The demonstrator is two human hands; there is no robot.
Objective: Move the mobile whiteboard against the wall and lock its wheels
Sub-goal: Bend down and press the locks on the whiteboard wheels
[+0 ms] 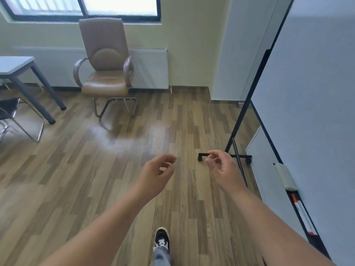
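The mobile whiteboard fills the right side, its white face in a black frame running away from me. Its black leg bar lies on the floor with one caster at the left end and another caster at the right end. The tray along its lower edge holds an eraser and a red-capped marker. My left hand hovers over the floor, fingers loosely curled, holding nothing. My right hand floats just in front of the leg bar, fingers curled and apart, touching nothing.
A brown leather chair stands by the radiator under the window. A grey table and a black chair are at the left. A wall corner juts out beside the board. My shoe is on the wooden floor.
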